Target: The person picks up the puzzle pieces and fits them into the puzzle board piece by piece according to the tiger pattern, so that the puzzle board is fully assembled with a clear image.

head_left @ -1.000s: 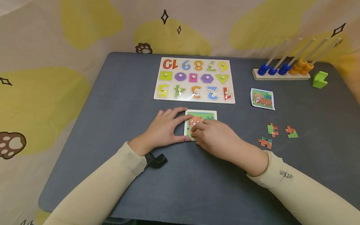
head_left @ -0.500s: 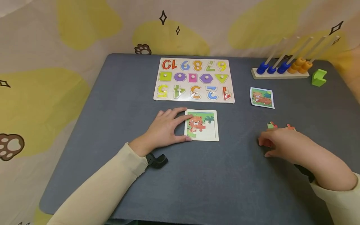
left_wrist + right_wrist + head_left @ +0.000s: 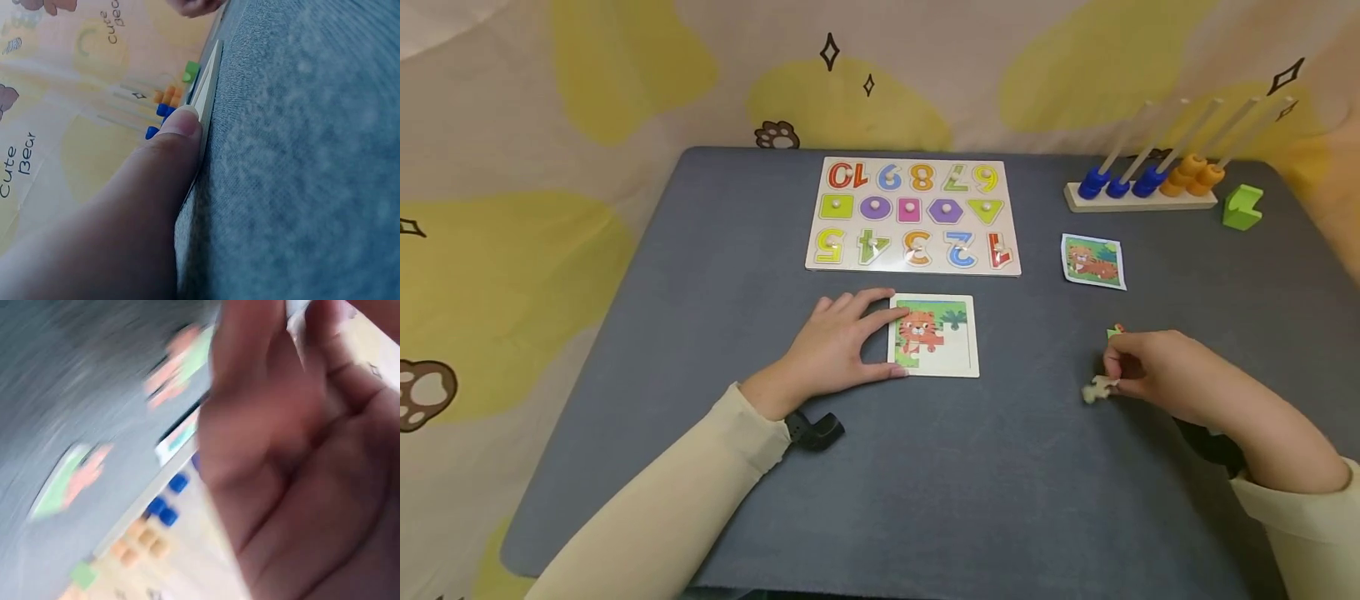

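Observation:
My left hand (image 3: 827,354) lies spread at the left side of a square puzzle board (image 3: 947,358), with index finger and thumb resting on its edge. A partly assembled tiger picture (image 3: 919,329) shows in the board; its lower right is bare. In the left wrist view the thumb (image 3: 181,122) presses the board's rim. Right of the board, my right hand (image 3: 1172,375) pinches a jigsaw piece (image 3: 1099,389) between thumb and fingers, pale side showing. Two loose jigsaw pieces, one nearer (image 3: 72,481) and one farther (image 3: 181,365), appear blurred in the right wrist view.
A number-and-shape peg board (image 3: 910,215) stands behind the puzzle board. At the back right are a bead stacker (image 3: 1138,200) with upright rods and a green block (image 3: 1242,208). A tiger picture card (image 3: 1093,262) lies in front of them on the grey table (image 3: 925,492).
My right hand has gone from the puzzle board to the loose pieces on the right and taken one, turning its pale side into view. The left hand stays at the board.

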Action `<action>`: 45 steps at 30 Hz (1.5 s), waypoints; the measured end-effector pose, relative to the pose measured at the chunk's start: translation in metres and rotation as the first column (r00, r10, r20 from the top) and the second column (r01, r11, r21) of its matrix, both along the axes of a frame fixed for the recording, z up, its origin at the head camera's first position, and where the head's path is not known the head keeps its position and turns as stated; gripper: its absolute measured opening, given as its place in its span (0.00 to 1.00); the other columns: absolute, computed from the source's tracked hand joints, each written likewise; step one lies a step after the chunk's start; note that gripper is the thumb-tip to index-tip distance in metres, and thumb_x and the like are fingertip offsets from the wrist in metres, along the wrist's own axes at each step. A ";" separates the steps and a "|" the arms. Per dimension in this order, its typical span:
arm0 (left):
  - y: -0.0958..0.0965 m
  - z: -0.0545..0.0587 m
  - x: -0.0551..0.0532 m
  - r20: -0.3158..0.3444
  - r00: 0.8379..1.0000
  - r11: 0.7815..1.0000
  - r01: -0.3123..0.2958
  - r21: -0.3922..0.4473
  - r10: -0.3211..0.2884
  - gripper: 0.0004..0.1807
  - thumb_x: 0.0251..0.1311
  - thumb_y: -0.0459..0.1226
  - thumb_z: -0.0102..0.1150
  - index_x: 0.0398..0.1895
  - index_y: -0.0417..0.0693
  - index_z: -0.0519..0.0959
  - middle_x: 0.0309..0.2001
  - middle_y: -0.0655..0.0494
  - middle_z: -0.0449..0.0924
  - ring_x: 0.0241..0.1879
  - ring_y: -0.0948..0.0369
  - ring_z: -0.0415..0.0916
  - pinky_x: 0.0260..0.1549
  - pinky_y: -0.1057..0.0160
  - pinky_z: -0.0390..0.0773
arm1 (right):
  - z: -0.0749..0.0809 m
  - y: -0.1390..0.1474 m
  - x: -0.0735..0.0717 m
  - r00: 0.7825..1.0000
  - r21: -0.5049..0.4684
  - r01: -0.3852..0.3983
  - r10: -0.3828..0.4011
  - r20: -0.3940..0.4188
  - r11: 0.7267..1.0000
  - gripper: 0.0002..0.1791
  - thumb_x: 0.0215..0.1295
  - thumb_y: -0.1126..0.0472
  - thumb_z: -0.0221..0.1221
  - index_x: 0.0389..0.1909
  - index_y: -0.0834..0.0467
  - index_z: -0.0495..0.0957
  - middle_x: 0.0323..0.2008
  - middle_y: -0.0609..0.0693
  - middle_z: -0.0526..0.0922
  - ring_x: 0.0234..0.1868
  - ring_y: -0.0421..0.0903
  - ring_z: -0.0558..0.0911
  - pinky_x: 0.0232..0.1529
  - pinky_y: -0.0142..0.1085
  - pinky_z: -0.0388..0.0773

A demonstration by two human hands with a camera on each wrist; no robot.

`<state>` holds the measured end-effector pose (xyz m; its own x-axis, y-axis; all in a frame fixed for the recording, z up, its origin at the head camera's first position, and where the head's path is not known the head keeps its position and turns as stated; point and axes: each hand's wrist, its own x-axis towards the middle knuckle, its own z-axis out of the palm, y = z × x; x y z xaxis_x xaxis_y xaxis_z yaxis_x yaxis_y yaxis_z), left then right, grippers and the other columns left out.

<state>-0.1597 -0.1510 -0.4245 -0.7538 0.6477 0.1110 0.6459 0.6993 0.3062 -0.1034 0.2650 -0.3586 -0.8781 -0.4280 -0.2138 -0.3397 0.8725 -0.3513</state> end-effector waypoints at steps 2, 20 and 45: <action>0.001 0.000 -0.001 -0.004 1.000 1.000 0.010 -0.002 -0.010 0.46 0.60 0.67 0.67 0.79 0.60 0.70 0.77 0.52 0.62 0.63 0.52 0.69 0.54 0.48 0.64 | 0.003 -0.014 0.000 1.000 -0.102 -0.013 0.016 0.026 0.995 0.19 0.58 0.70 0.75 0.29 0.49 0.74 0.26 0.40 0.72 0.28 0.39 0.73 0.27 0.33 0.68; 0.003 0.001 -0.001 0.008 1.000 1.000 0.004 -0.011 -0.004 0.46 0.60 0.68 0.66 0.79 0.61 0.69 0.77 0.53 0.62 0.64 0.53 0.68 0.54 0.49 0.64 | -0.007 -0.124 -0.040 0.983 -0.491 0.074 0.021 0.184 0.868 0.16 0.71 0.69 0.66 0.57 0.58 0.82 0.35 0.52 0.80 0.33 0.49 0.76 0.33 0.36 0.72; -0.001 0.005 0.000 0.020 1.000 1.000 -0.005 -0.012 0.005 0.46 0.60 0.67 0.66 0.79 0.62 0.69 0.77 0.52 0.62 0.65 0.52 0.68 0.54 0.48 0.64 | 0.001 -0.145 -0.059 0.995 -0.338 -0.068 0.087 0.042 0.939 0.07 0.66 0.68 0.70 0.43 0.57 0.91 0.33 0.44 0.87 0.33 0.43 0.80 0.35 0.37 0.76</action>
<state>-0.1593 -0.1521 -0.4197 -0.7589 0.6452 0.0886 0.6364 0.7059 0.3109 -0.1627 0.1196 -0.3579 -0.8304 -0.5494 -0.0929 -0.3731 0.6720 -0.6397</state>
